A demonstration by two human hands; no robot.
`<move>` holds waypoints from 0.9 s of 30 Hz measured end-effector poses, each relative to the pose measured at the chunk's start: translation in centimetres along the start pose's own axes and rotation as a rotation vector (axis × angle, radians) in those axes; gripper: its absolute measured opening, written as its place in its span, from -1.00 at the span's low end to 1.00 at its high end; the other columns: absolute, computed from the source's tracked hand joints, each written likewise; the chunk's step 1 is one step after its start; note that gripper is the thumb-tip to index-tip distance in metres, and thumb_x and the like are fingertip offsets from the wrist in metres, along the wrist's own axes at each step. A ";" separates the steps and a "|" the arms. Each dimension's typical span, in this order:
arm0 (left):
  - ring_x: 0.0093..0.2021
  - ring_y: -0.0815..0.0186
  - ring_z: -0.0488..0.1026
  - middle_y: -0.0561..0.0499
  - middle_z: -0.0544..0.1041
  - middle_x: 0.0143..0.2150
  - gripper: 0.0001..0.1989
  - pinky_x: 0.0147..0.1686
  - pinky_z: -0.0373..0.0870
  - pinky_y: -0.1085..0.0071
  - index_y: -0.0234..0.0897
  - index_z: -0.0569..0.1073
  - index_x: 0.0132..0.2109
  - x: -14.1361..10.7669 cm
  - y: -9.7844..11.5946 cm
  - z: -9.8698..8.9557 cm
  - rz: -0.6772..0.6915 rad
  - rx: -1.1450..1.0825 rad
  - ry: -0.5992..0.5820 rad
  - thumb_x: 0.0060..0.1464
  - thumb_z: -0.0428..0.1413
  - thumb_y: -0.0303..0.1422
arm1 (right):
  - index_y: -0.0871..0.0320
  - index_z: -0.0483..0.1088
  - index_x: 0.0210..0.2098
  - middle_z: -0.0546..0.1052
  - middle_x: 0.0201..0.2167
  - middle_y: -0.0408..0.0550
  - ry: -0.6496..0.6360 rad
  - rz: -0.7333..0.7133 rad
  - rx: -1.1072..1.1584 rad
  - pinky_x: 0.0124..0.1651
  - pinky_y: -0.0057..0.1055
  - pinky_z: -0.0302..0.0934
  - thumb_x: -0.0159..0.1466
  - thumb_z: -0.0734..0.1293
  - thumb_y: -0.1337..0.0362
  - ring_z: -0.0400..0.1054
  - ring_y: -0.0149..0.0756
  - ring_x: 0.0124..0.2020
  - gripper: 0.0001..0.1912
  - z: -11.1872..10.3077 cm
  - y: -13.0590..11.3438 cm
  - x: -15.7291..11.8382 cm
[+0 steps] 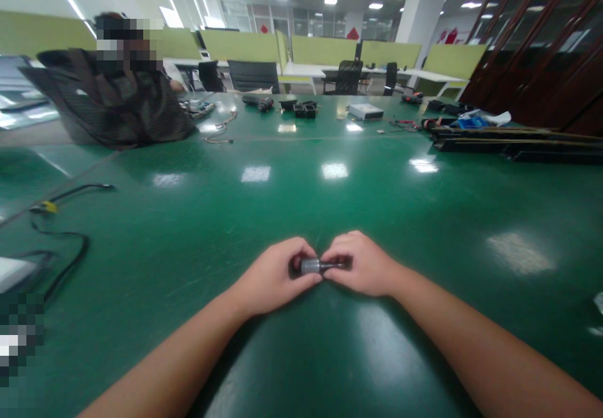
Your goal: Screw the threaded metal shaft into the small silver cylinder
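Note:
Low in the middle of the view, a small cylindrical metal piece (311, 266) lies sideways over the green tabletop (301, 204). It has a grey, wider left part and a thin dark shaft toward the right. My left hand (277, 276) is closed round the wide part with thumb and fingers. The thin end is pinched between the thumb and fingers of my right hand (362, 264). The fingertips of both hands nearly meet at the middle of the piece. What the piece is exactly is too small to tell.
A dark bag (127, 107) stands at the back left, a person behind it. Black cable (80, 242) lies at the left. Along the far side are black parts (305, 110), a silver box (365, 111) and dark long bars (518, 144) at the right.

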State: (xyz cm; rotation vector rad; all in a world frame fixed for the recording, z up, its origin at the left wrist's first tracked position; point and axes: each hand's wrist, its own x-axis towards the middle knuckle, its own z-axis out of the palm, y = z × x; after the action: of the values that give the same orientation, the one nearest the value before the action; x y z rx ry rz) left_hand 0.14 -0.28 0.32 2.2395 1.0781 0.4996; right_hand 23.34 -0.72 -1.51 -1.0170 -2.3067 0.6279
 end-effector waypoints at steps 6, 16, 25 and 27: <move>-0.32 0.27 0.44 0.03 0.51 -0.30 -0.79 -0.33 0.31 0.39 -0.25 0.46 -0.18 0.0 0.1 0.0 -0.006 0.013 0.003 0.12 0.22 -0.23 | 0.08 0.58 -0.24 0.62 -0.31 -0.14 -0.004 0.001 -0.015 -0.04 -0.30 0.12 0.22 0.46 0.29 0.46 -0.30 -0.25 -0.90 0.2 0.1 0.0; -0.33 0.28 0.44 0.04 0.50 -0.31 -0.79 -0.33 0.31 0.40 -0.25 0.44 -0.20 0.0 0.0 0.0 0.008 -0.002 0.006 0.12 0.22 -0.22 | 0.11 0.58 -0.28 0.62 -0.32 -0.12 0.017 -0.013 0.015 -0.04 -0.31 0.18 0.18 0.47 0.33 0.47 -0.28 -0.25 -0.91 -0.1 0.0 -0.2; -0.32 0.28 0.43 0.04 0.49 -0.31 -0.79 -0.33 0.30 0.40 -0.26 0.44 -0.21 0.0 -0.1 -0.1 0.030 -0.010 0.007 0.13 0.22 -0.22 | 0.11 0.56 -0.32 0.61 -0.35 -0.11 0.009 -0.006 -0.002 -0.07 -0.30 0.17 0.15 0.47 0.33 0.46 -0.27 -0.28 -0.92 -0.7 0.3 -0.5; -0.32 0.28 0.42 0.04 0.49 -0.31 -0.79 -0.32 0.29 0.41 -0.25 0.44 -0.21 0.0 -0.1 -0.1 0.041 -0.009 0.005 0.13 0.22 -0.22 | 0.11 0.56 -0.34 0.60 -0.37 -0.12 0.004 0.007 -0.010 -0.09 -0.29 0.15 0.13 0.47 0.33 0.45 -0.29 -0.31 -0.92 -1.0 0.4 -0.6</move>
State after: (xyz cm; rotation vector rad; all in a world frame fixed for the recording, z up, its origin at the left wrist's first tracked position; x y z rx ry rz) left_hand 0.01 -0.18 0.32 2.2575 1.0321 0.5268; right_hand 24.52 -0.74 -1.23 -1.0307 -2.3066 0.6170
